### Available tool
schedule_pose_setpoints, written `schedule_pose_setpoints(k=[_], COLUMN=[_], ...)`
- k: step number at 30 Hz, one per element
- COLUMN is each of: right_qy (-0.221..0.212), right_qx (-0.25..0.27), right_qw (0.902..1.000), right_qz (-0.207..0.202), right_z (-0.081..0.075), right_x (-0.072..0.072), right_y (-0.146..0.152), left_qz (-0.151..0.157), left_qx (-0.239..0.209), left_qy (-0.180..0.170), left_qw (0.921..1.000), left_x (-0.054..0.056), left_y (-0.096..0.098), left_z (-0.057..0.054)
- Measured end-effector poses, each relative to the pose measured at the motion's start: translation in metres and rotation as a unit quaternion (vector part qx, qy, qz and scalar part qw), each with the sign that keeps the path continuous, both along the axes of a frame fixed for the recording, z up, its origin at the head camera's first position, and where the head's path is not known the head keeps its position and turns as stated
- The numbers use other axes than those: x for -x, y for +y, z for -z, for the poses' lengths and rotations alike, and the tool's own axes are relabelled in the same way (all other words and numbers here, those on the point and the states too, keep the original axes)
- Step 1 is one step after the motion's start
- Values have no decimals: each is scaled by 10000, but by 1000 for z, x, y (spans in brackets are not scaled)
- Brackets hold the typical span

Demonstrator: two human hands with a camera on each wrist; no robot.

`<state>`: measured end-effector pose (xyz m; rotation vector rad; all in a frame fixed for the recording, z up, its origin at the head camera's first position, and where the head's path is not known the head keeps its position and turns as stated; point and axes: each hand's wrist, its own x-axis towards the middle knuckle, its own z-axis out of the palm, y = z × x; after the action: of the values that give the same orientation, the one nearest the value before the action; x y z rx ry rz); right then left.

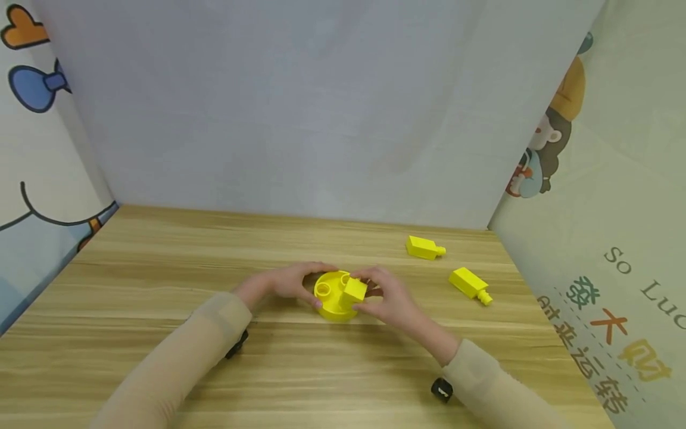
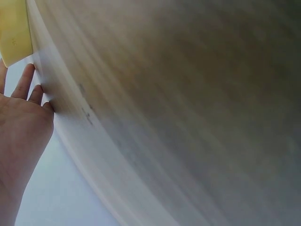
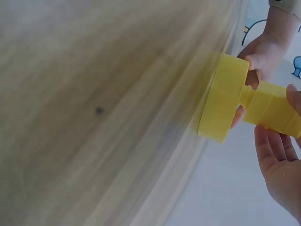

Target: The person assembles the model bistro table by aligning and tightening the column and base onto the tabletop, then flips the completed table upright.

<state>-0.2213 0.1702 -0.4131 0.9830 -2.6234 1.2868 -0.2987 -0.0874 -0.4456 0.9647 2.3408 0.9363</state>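
A round yellow base [image 1: 333, 313] with ring-shaped sockets lies on the wooden table. My left hand [image 1: 292, 281] grips its left side, thumb at the near rim and fingers round the far side. With thumb and fingers, my right hand [image 1: 390, 301] pinches a yellow rectangular block [image 1: 354, 291] over the base's right part. In the right wrist view the block [image 3: 270, 110] stands square to the base, its narrow neck right at the base's top face. The left wrist view shows the palm of my left hand [image 2: 23, 132] and a yellow edge above the fingertips.
Two more yellow blocks with threaded necks lie on the table to the right, one farther back [image 1: 423, 248] and one nearer [image 1: 469, 283]. Black wrist devices [image 1: 442, 389] show by both sleeves. A pale curtain [image 1: 300, 119] closes off the table's back edge.
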Motion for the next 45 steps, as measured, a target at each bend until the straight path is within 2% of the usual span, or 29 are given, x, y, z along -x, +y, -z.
schedule_pose_setpoints(k=[4,7,15,22,27,31,35,37,41,43,45], right_qy=[516,522,-72,-474,-760,-884,-1203,-1400,-1882,-2129,-2311], right_qx=[-355,-442,-507,-761,-603,-459,-132,95,462,514,541], right_qw=[9980,9974,9971,9899,9876,9929,9917,9846,9611,9514,9460], right_qz=[83,219,556,1101,1236,656,-443,-1039,-1970,-2162,-2209], right_z=[-3,-4,-7,-7,-5,-4,-6,-8,-11,-11,-11], right_x=[-4,-5,-1,7,10,14,22,26,34,37,39], right_y=[-4,-7,-17,-28,-34,-28,-18,-15,-12,-11,-10], left_qz=[34,55,111,171,217,189,46,0,-5,3,21], left_qx=[-51,-83,-164,-112,-145,-133,-23,13,51,54,34], left_qy=[2,-11,-11,40,49,-12,-9,16,29,10,10], left_qw=[10000,9999,9998,9998,9996,9997,10000,10000,10000,10000,10000], left_x=[-1,-2,-1,-1,-1,1,2,3,3,2,2], left_y=[-1,-1,-3,-2,-1,-1,-3,-4,-4,-3,-2], left_z=[-1,-3,-4,-5,-4,-1,0,0,0,0,-1])
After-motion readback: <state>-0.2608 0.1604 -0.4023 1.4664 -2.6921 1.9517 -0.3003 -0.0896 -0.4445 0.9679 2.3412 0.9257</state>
